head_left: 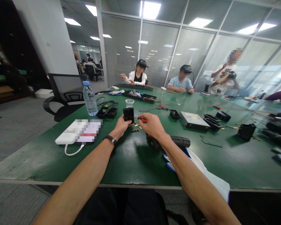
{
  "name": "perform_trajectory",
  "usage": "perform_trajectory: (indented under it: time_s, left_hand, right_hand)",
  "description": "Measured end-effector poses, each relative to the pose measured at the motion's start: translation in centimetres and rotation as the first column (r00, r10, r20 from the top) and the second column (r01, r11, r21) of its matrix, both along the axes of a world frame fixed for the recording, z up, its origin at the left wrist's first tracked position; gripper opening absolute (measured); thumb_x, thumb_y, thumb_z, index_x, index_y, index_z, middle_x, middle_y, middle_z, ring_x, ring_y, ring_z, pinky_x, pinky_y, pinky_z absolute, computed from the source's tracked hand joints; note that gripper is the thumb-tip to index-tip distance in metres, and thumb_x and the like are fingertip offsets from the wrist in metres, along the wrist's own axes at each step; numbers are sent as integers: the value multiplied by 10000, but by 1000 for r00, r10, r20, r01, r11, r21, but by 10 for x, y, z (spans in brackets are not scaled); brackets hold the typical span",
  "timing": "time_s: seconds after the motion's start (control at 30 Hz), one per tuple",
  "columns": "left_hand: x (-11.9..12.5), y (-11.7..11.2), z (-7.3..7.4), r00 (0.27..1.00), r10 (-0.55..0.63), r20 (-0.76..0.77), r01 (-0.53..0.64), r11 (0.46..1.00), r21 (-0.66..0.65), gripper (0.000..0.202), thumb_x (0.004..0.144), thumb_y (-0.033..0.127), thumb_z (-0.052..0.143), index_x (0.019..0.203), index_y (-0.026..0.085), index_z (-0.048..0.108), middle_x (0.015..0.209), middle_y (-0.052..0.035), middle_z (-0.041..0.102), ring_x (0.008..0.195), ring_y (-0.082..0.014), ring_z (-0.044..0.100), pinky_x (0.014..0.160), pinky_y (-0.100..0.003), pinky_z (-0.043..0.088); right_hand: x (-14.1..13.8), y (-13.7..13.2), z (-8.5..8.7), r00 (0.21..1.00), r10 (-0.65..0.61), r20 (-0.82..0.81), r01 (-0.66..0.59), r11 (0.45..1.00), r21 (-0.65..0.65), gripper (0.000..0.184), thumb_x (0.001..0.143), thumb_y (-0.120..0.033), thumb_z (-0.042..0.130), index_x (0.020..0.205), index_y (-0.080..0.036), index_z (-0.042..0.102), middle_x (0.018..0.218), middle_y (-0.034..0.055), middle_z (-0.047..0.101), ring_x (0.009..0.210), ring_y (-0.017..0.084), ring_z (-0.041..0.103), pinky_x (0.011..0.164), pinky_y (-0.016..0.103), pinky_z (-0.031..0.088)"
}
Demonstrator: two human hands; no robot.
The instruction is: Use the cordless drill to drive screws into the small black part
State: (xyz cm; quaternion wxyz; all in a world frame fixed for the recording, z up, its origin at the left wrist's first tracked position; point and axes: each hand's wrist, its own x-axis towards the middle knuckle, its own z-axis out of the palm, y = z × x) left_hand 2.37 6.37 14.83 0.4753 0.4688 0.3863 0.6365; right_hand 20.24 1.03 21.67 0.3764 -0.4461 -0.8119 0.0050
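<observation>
My left hand (122, 125) is closed round a small black box-shaped part (128, 113) and holds it upright above the green table (131, 156). My right hand (151, 124) grips a small orange-handled screwdriver (142, 118) whose tip points at the black part's side. Several small brass pieces (136, 127) lie on the table just below both hands. A dark wristband sits on my left wrist.
A water bottle (90, 98), a clear cup (129, 102), a white power bank (71, 133) with cable, black trays and parts, a silver-topped drive (194, 120) and a black cylinder tool (178, 142) lie around. Three people sit or stand at the far side. An office chair stands at left.
</observation>
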Motion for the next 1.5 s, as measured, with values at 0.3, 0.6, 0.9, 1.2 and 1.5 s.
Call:
perform_trajectory:
  time_s: [0.3,0.6,0.9,1.2,1.5]
  left_hand:
    - [2,-5,3,1000,18,4,-18,1000,-7,369,634,28,716,965,144,604,904,-51,651,840,-184,651,801,-391,585]
    - [2,-3,2,999,37,18,-37,999,-4,401,610,23,715,975,140,598,906,-53,652,868,-198,653,812,-412,581]
    - [-1,1,0,998,34,60,-33,999,-26,394,607,20,706,964,141,590,905,-53,661,864,-185,657,819,-388,581]
    - [0,-7,8,998,0,67,3,999,-44,360,586,28,716,907,142,597,861,-47,658,815,-187,665,827,-405,569]
    - [0,-9,10,998,-45,54,47,998,-51,370,572,64,743,906,140,603,865,-51,670,815,-194,663,800,-383,567]
  right_hand:
    - [-5,-7,-2,993,-15,115,15,1000,4,247,878,-279,561,1082,-237,693,977,62,726,900,198,664,817,285,467]
    - [-9,-10,-2,984,-16,180,16,1000,-1,241,868,-277,562,1061,-236,701,966,66,729,880,202,658,786,276,441]
    - [-6,-10,0,997,8,78,-10,1000,13,235,861,-259,564,1056,-226,691,950,59,732,865,192,668,791,273,462]
    - [-9,-18,-1,997,72,37,-73,997,33,214,859,-254,554,1036,-226,672,940,41,714,846,170,651,796,270,470]
    - [-14,-19,-2,995,71,72,-74,996,43,219,872,-251,539,1056,-219,653,954,49,702,868,176,647,805,270,458]
